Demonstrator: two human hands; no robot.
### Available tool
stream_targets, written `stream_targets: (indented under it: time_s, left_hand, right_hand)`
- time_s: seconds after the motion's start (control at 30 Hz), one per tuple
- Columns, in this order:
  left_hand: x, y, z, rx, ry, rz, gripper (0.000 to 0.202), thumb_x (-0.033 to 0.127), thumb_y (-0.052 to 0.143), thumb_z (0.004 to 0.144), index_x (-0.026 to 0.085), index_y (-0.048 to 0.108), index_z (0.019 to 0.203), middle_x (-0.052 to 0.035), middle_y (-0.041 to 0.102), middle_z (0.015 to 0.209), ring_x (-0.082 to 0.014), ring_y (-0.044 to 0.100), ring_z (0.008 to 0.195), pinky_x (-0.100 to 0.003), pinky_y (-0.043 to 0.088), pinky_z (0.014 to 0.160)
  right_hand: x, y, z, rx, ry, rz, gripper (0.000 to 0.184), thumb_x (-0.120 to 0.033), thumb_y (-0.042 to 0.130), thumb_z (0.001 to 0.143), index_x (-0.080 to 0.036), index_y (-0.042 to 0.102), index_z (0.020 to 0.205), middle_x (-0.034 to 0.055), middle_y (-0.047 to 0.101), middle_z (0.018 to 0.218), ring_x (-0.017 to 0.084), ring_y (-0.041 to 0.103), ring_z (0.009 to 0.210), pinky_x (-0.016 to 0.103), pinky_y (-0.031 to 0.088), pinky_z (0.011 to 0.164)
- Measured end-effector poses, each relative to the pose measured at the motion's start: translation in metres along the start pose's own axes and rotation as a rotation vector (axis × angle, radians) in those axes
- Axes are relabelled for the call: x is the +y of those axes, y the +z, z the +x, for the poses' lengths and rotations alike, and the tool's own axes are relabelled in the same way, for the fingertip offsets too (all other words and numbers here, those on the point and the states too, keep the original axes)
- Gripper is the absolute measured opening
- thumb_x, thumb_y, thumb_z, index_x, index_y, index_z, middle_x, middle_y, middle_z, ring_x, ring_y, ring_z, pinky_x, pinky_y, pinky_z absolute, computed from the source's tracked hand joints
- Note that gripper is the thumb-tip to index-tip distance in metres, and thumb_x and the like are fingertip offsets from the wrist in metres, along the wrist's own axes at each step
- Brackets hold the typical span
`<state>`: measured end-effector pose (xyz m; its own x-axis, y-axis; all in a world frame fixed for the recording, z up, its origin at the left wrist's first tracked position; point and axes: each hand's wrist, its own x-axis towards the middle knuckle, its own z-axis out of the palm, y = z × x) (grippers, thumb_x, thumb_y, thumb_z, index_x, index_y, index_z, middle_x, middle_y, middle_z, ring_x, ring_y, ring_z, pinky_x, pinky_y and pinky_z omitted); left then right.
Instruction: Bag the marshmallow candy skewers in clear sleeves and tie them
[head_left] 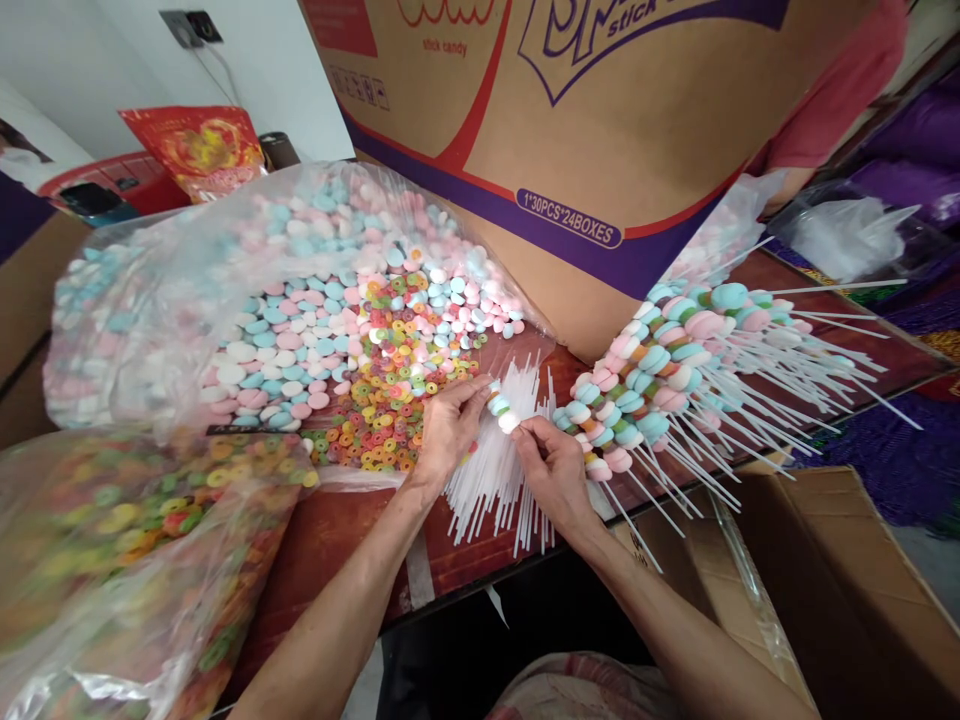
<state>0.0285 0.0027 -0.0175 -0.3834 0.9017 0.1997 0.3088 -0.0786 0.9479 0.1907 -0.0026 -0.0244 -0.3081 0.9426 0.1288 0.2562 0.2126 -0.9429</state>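
Observation:
Between my two hands is a candy skewer [503, 408] with blue and white marshmallows and gummy rings threaded on it. My left hand [451, 425] pinches around its upper end. At the lower end, by a white marshmallow, my right hand [553, 468] closes its fingers on the skewer; the stick itself is mostly hidden. A heap of white plastic sticks [491, 490] lies beneath both hands. Loose gummy rings [382, 400] spread out left of my left hand, with pastel marshmallows [289, 345] behind them. Right of my right hand, finished-looking candy skewers [660, 370] are piled with their sticks pointing outward.
A big cardboard box [540, 150] stands at the back of the red table [337, 540]. A clear bag of gummy rings [135, 560] fills the front left. An open carton [847, 590] sits below the table at right. Another person's red sleeve [844, 90] shows behind the box.

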Motion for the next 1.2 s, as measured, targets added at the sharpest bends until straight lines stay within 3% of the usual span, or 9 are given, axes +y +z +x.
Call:
stream_targets:
  time_s: [0.23, 0.37, 0.47, 0.57, 0.7, 0.83, 0.93, 1.1, 1.2]
  left_hand:
    - [0.002, 0.002, -0.001, -0.025, 0.062, 0.050, 0.024, 0.034, 0.062, 0.085, 0.020, 0.079, 0.096, -0.0076, 0.077, 0.100, -0.0214, 0.069, 0.094, -0.036, 0.053, 0.090]
    - [0.004, -0.001, 0.001, 0.011, -0.086, -0.038, 0.035, 0.046, 0.067, 0.079, 0.018, 0.078, 0.098, -0.0089, 0.077, 0.101, -0.0229, 0.071, 0.087, -0.039, 0.057, 0.085]
    - [0.014, -0.005, 0.004, 0.025, -0.180, -0.102, 0.051, 0.054, 0.071, 0.075, 0.018, 0.075, 0.111, -0.0098, 0.074, 0.115, -0.0225, 0.071, 0.087, -0.037, 0.059, 0.080]
    - [0.033, -0.010, 0.006, 0.015, -0.219, -0.098, 0.057, 0.058, 0.077, 0.066, 0.018, 0.076, 0.107, -0.0100, 0.075, 0.113, -0.0249, 0.071, 0.093, -0.040, 0.058, 0.088]
    - [0.053, -0.015, 0.008, -0.078, -0.193, -0.058, 0.057, 0.062, 0.075, 0.067, 0.022, 0.076, 0.107, -0.0076, 0.076, 0.109, -0.0266, 0.071, 0.099, -0.039, 0.057, 0.092]
    - [0.043, -0.016, 0.012, -0.123, -0.168, -0.002, 0.056, 0.061, 0.071, 0.071, 0.023, 0.074, 0.112, -0.0067, 0.076, 0.110, -0.0236, 0.073, 0.091, -0.035, 0.059, 0.085]
    - [0.025, -0.019, 0.014, -0.100, -0.145, 0.110, 0.050, 0.060, 0.066, 0.075, 0.022, 0.075, 0.107, -0.0063, 0.075, 0.113, -0.0210, 0.073, 0.078, -0.032, 0.061, 0.073]
    - [0.013, -0.030, 0.016, -0.058, -0.088, 0.439, 0.037, 0.046, 0.056, 0.083, 0.025, 0.075, 0.107, -0.0030, 0.078, 0.092, -0.0232, 0.074, 0.077, -0.031, 0.059, 0.065]
    - [0.013, -0.040, 0.018, 0.008, 0.024, 0.546, 0.036, 0.042, 0.053, 0.083, 0.022, 0.077, 0.102, -0.0056, 0.078, 0.101, -0.0253, 0.073, 0.093, -0.034, 0.057, 0.082]
  right_hand:
    - [0.000, 0.003, 0.003, 0.034, 0.010, -0.029, 0.024, -0.029, 0.048, 0.094, -0.018, 0.055, 0.074, -0.0048, 0.043, 0.062, 0.011, 0.038, 0.058, 0.025, 0.028, 0.055]
    - [-0.008, 0.004, 0.005, 0.022, -0.011, -0.017, 0.023, -0.026, 0.046, 0.095, -0.018, 0.056, 0.076, -0.0045, 0.045, 0.065, 0.011, 0.042, 0.062, 0.024, 0.031, 0.058]
    - [-0.022, -0.004, 0.006, 0.003, -0.022, -0.025, 0.024, -0.025, 0.045, 0.096, -0.019, 0.056, 0.076, -0.0052, 0.045, 0.064, 0.010, 0.042, 0.061, 0.023, 0.031, 0.058]
    - [-0.040, -0.028, 0.004, -0.023, -0.055, -0.112, 0.027, -0.021, 0.045, 0.096, -0.019, 0.054, 0.071, -0.0055, 0.044, 0.061, 0.010, 0.041, 0.058, 0.023, 0.030, 0.056]
    - [-0.063, -0.084, -0.004, 0.022, -0.194, -0.220, 0.024, -0.020, 0.047, 0.096, -0.018, 0.060, 0.075, -0.0034, 0.054, 0.066, 0.010, 0.047, 0.061, 0.022, 0.035, 0.059]
    - [-0.081, -0.152, 0.003, 0.377, -0.342, -0.471, 0.021, -0.022, 0.049, 0.097, -0.016, 0.066, 0.085, 0.0000, 0.060, 0.069, 0.012, 0.053, 0.061, 0.023, 0.038, 0.061]
    - [-0.087, -0.189, 0.028, 0.540, -0.251, -0.878, 0.023, -0.022, 0.047, 0.096, -0.016, 0.068, 0.090, 0.0043, 0.066, 0.072, 0.016, 0.058, 0.065, 0.026, 0.036, 0.062]
    - [-0.080, -0.202, 0.068, 0.338, 0.055, -1.286, 0.027, -0.015, 0.045, 0.093, -0.016, 0.071, 0.101, 0.0125, 0.073, 0.091, 0.024, 0.064, 0.077, 0.029, 0.031, 0.058]
    - [-0.077, -0.191, 0.063, 0.374, -0.038, -1.333, 0.027, -0.019, 0.046, 0.093, -0.014, 0.072, 0.102, 0.0163, 0.072, 0.097, 0.028, 0.064, 0.085, 0.033, 0.037, 0.066]
